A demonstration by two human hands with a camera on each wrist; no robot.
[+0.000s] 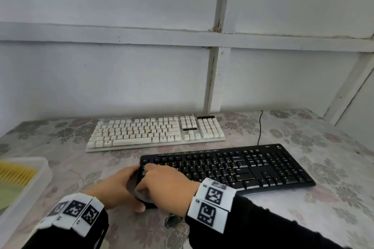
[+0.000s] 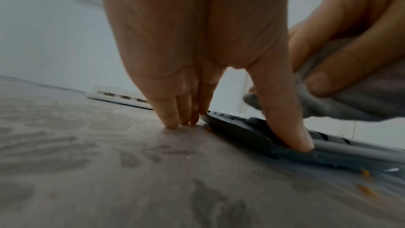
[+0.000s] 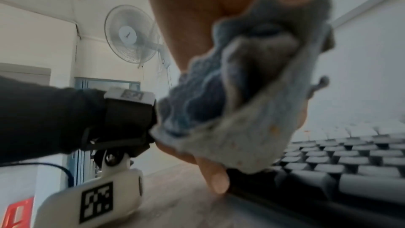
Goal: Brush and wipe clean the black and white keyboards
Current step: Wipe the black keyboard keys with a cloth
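Observation:
The black keyboard (image 1: 232, 168) lies near me on the floral tablecloth, and the white keyboard (image 1: 155, 131), with orange stains among its keys, lies behind it. My left hand (image 1: 125, 184) braces the black keyboard's left end. Its straight fingers (image 2: 171, 117) touch the table beside the edge, and its thumb (image 2: 291, 127) presses on the front corner. My right hand (image 1: 164, 178) grips a bunched grey cloth (image 3: 252, 101) over the leftmost keys (image 3: 339, 162). Orange crumbs (image 2: 365, 173) lie on the table by the keyboard's front edge.
At the left edge stands a clear plastic tray (image 1: 40, 170) holding a yellow-bristled brush (image 1: 16, 174) and something green. A black cable (image 1: 260, 127) runs from the black keyboard toward the wall. The white panelled wall stands close behind the table.

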